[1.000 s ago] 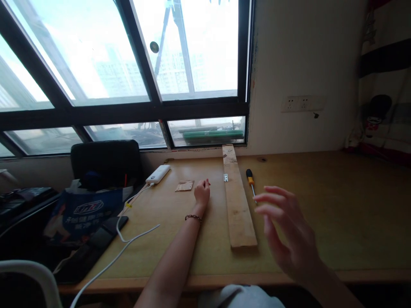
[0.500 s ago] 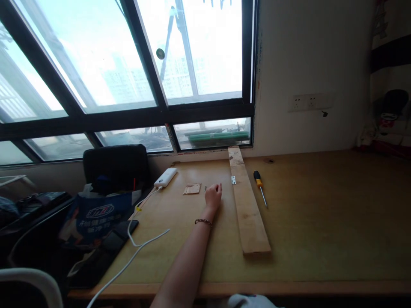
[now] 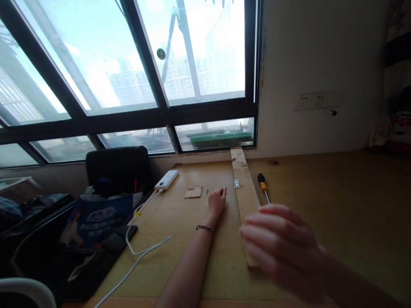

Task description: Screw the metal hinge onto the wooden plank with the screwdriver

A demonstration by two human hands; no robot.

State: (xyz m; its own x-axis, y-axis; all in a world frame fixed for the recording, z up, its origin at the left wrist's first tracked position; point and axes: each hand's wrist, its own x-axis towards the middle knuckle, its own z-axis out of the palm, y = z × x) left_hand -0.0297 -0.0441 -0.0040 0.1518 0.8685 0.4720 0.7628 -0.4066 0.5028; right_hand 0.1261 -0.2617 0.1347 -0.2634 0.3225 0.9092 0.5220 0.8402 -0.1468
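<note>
Two bare hands over the wooden table (image 3: 346, 222). Left hand (image 3: 217, 200) is narrow, fingers curled in, just left of the wooden board (image 3: 244, 192); can't tell if anything is pinched in it. Bracelet (image 3: 204, 229) on that wrist. Right hand (image 3: 282, 239) is blurred, fingers bent and bunched close together, in front of the board's near part, hiding some of it; can't tell if it grips anything. Board lies lengthwise away from the person, far end by the window frame (image 3: 213, 105). Small silver hinge (image 3: 236, 183) sits at the board's left edge, near the left fingertips. Screwdriver (image 3: 262, 185), black/yellow handle, lies right of the board, tip end covered from view by the right hand. Left of the left hand: small thin metallic piece (image 3: 207, 192), too small to identify, then a flat brown square piece (image 3: 193, 192). Further left: white power bank (image 3: 167, 180), white cable (image 3: 146, 250) plugged in at its near end.
</note>
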